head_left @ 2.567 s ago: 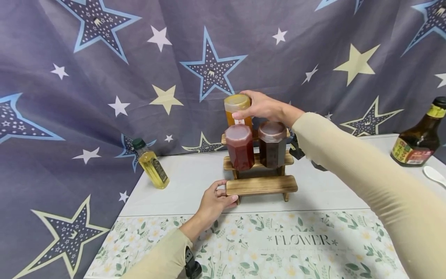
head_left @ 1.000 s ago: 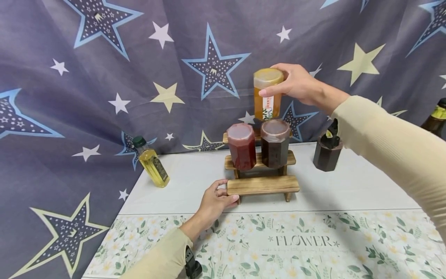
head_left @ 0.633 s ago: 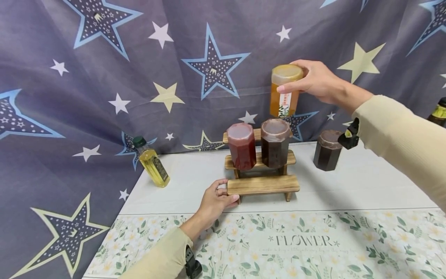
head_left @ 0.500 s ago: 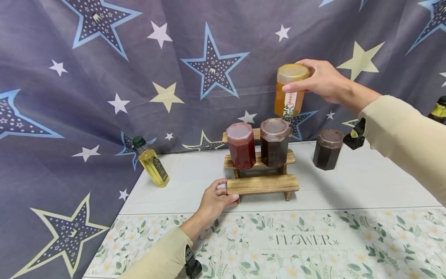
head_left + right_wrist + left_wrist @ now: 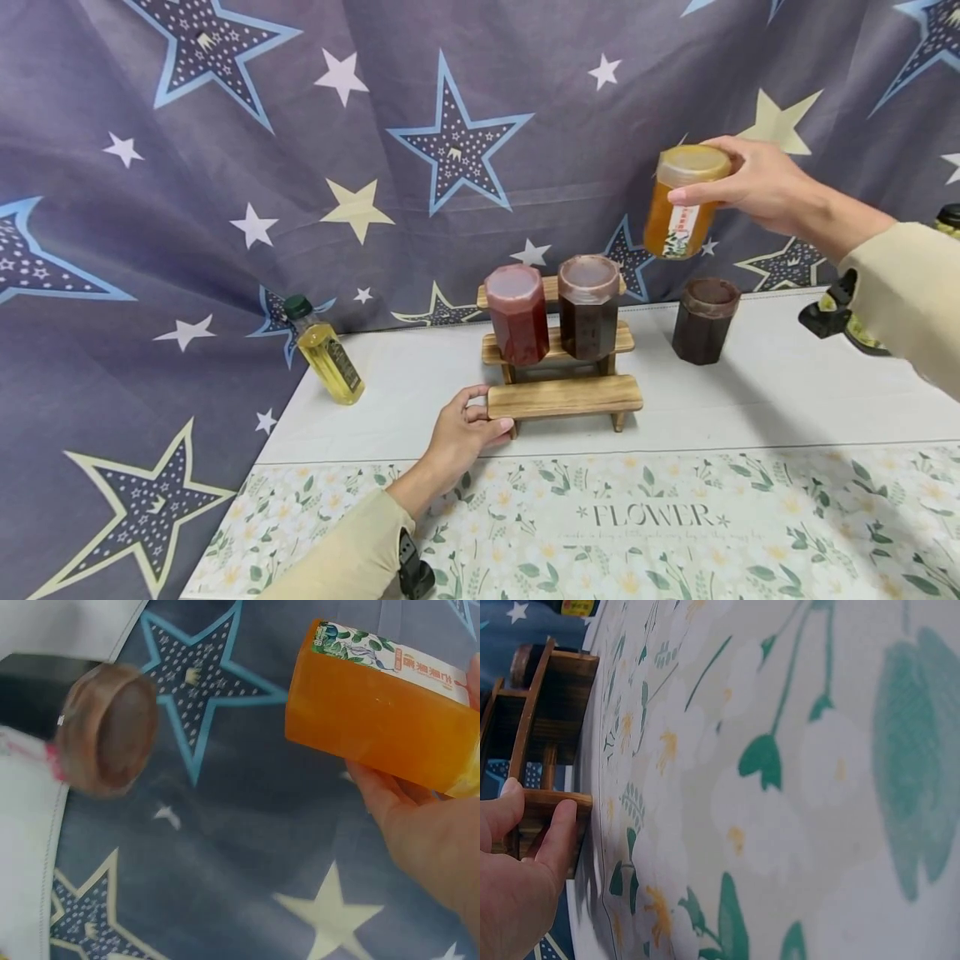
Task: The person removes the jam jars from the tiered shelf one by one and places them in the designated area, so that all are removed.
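"While the left hand holds the wooden rack by the left end of its lowest step, what does the right hand have?"

"The amber jar. Its grip is curled round the upper part, thumb and fingers spread just as wide as the jar."

"And where is that jar?"

"In the air, slightly tilted, right of the rack. In the head view it appears above the lone dark jar standing on the desk."

"How is the left grip set?"

"Thumb and fingers pinch the step, nearly closed."

"What's on the rack?"

"A red jar and a blackish jar, side by side on the middle step."
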{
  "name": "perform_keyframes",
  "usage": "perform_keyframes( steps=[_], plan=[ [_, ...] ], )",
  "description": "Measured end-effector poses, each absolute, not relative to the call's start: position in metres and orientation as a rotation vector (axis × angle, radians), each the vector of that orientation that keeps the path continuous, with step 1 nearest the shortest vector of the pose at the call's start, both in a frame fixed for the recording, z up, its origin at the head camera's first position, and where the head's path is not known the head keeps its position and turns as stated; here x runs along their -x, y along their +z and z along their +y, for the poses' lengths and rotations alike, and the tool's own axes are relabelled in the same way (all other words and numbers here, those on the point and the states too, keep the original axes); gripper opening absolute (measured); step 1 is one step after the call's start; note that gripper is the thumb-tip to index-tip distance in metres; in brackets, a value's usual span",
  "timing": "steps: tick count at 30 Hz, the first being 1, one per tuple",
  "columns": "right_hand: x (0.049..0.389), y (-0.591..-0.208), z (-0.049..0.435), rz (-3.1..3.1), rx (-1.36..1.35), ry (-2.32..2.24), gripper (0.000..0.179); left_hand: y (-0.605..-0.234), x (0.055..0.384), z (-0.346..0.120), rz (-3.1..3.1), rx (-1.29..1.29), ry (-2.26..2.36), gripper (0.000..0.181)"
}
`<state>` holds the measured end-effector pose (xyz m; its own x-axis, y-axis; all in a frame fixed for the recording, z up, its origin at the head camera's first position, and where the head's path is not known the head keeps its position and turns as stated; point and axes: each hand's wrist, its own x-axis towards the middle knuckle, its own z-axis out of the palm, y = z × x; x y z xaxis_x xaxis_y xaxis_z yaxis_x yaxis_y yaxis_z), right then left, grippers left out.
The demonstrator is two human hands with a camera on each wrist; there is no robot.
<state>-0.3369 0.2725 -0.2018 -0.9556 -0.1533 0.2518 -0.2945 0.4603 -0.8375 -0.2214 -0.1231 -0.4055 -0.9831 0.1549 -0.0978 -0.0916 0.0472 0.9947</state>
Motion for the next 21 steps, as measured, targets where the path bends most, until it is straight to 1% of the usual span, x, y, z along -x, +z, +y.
perform_keyframes(
  steps=[6, 16, 18, 21],
  plan=[
    [0.333, -0.214, 0.305, -2.511, -0.331, 1.664, 0.062, -0.405, 0.222, -0.124, 2.132, -0.071, 2.052, 0.064],
    [0.321, -0.243, 0.358, -2.613, -0.045, 1.388, 0.074, -0.404, 0.222, -0.124, 2.137, -0.074, 2.046, 0.064],
    [0.319, -0.250, 0.365, -2.594, -0.031, 1.406, 0.070, -0.404, 0.222, -0.124, 2.136, -0.073, 2.046, 0.064],
    [0.317, -0.264, 0.375, -2.554, -0.027, 1.445, 0.059, -0.405, 0.222, -0.123, 2.139, -0.066, 2.044, 0.064]
  ],
)
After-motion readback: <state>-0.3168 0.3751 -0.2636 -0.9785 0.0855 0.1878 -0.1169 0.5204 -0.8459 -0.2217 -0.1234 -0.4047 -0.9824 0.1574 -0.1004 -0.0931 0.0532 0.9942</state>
